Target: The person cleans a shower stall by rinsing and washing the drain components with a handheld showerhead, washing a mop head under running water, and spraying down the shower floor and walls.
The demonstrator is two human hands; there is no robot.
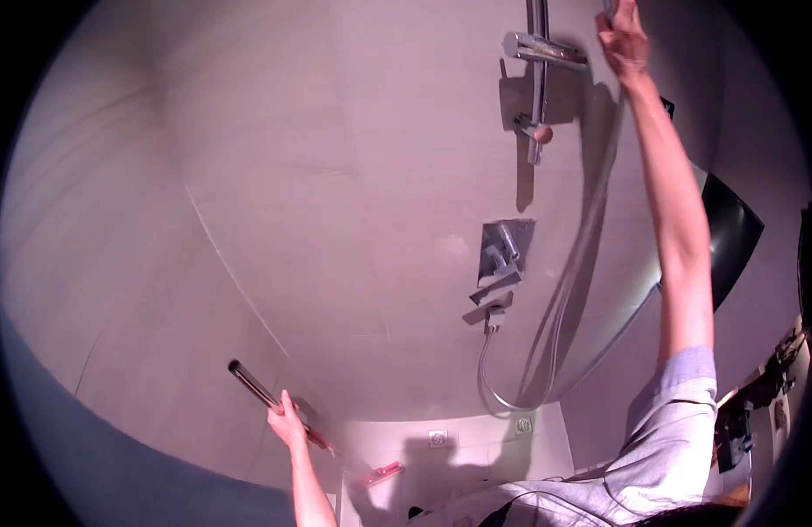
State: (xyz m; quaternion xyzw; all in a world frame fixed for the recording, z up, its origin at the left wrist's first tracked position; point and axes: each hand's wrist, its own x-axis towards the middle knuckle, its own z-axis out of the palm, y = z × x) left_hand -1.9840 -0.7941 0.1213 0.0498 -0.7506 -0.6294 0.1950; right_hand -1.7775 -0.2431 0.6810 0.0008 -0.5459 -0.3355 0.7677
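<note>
My left hand point(288, 424), low on the left, is closed round a dark pole point(255, 384) that slants down to the right. Past my fingers the pole turns red and thin, and a flat red head point(383, 474) lies near the floor in line with it. Whether that head is a brush or a squeegee I cannot tell. Up at the top right, my right hand point(626, 42) grips the handle of a hand shower point(610, 9), whose upper part is cut off. Its grey hose point(557, 329) hangs from there, loops low and rises to a wall outlet.
A chrome rail point(538, 92) with a mixer bar point(547, 51) is on the wall, above a square chrome valve plate point(504, 250). Two drain covers point(438, 438) are set in the floor. A dark panel point(731, 237) stands right of my arm, and cluttered items point(740, 430) sit beyond.
</note>
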